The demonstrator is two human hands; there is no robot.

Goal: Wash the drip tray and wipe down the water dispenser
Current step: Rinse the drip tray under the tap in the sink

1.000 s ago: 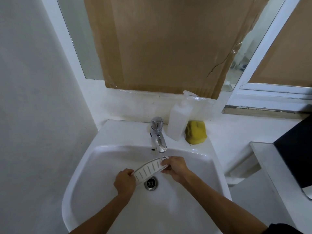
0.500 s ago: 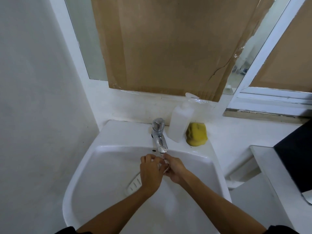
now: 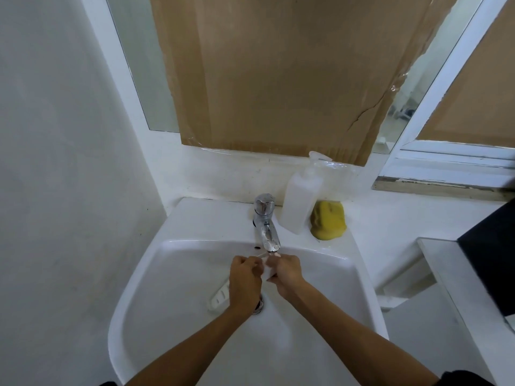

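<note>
The tray (image 3: 220,295), a white slotted strip, lay slantwise in the sink (image 3: 172,274), its lower left end showing near the drain and its upper end hidden between the hands beneath the tap (image 3: 266,229). The left hand (image 3: 245,280) was curled over the middle of the tray; the right hand (image 3: 287,270) was curled round its upper end, just under the spout. Both seemed to grip it, though the fingers themselves were mostly hidden. Whether water was running could not be told.

The step looked like rinsing or rubbing the tray. To do it well, the slots would want turning under the spout, one end held firm while the other hand rubbed along the ribs, low in the sink to spare splashing. The sponge (image 3: 328,222) and soap bottle (image 3: 299,201) stood beside the tap on the sink's rim, within reach if rubbing alone fell short.
</note>
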